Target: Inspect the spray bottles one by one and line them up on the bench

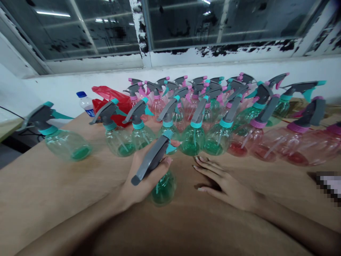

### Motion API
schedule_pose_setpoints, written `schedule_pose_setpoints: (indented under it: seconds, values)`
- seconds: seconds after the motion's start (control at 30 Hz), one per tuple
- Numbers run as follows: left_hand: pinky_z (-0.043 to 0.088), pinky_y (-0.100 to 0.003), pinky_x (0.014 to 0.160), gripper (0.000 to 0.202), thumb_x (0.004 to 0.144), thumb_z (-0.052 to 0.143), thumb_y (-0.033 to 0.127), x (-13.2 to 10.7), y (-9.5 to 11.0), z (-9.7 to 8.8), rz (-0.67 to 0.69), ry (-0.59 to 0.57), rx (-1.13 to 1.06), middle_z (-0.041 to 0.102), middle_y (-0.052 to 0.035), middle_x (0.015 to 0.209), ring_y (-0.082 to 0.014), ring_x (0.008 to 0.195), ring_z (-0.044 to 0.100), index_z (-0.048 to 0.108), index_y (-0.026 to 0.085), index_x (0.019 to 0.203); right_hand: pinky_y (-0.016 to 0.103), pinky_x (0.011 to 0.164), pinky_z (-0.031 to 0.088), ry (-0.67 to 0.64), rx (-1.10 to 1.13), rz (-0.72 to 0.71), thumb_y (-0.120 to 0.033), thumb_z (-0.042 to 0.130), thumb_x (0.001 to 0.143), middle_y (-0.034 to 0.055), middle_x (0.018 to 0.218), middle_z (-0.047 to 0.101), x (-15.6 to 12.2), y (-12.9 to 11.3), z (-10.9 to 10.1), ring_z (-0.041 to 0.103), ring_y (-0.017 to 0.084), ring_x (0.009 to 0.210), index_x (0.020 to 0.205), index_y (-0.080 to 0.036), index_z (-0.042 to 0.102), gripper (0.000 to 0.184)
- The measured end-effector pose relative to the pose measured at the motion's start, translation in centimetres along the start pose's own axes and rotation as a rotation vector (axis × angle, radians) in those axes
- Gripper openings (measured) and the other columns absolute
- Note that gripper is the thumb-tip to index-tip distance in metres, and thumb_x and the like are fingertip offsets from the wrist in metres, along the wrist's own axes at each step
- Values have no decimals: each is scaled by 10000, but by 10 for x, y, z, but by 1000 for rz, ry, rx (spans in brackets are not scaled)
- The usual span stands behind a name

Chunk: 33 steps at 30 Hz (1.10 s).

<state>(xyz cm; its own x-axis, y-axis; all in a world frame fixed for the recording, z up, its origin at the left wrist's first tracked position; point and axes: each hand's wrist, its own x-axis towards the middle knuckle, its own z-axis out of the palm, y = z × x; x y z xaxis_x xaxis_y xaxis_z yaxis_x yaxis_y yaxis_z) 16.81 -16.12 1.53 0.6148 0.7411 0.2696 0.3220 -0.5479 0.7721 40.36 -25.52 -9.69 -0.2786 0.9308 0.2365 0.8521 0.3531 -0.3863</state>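
My left hand (145,174) is wrapped round the neck of a green spray bottle (163,190) with a grey and teal trigger head. Its fingers are partly hidden behind the head, and the bottle is close to the tabletop, slightly tilted. Palm down, my right hand (223,183) rests on the wooden table (191,220) with its fingers spread and nothing in them. Just beyond both hands runs a row of spray bottles, among them a green one (193,140) and a pink one (245,140). Another green spray bottle (66,144) stands apart at the left.
Several more pink and green spray bottles crowd behind the front row. A red plastic bag (117,105) and a clear bottle with a blue cap (85,103) lie toward the back left. A white wall (66,85) with windows rises behind the table. A blurred object sits at the right edge.
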Motion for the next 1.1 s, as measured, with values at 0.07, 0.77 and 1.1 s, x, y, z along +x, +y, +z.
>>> schedule_pose_setpoints:
  seconds: [0.07,0.77,1.1]
  values:
    - [379,-250,522,349,817,507,277,0,1,0,9,0,-10,432,58,560,-144,552,494,576,242,1157,477,1110,282,7,-3,0,-482,490,882,19,1473,347,0,0,0,262,234,1367,1409,-272,328,590]
    - [462,-258,634,298,805,522,239,-4,2,2,-32,23,-71,528,41,658,-121,582,494,598,202,1091,487,1095,300,18,-5,-11,-461,497,884,19,1487,318,-2,4,4,268,247,1364,1419,-286,305,595]
    - [465,-256,648,137,755,515,192,0,15,-3,-41,6,-72,580,4,756,-141,666,540,583,173,872,476,1103,287,-7,1,18,-475,491,882,17,1488,317,-3,3,3,259,237,1368,1419,-276,307,601]
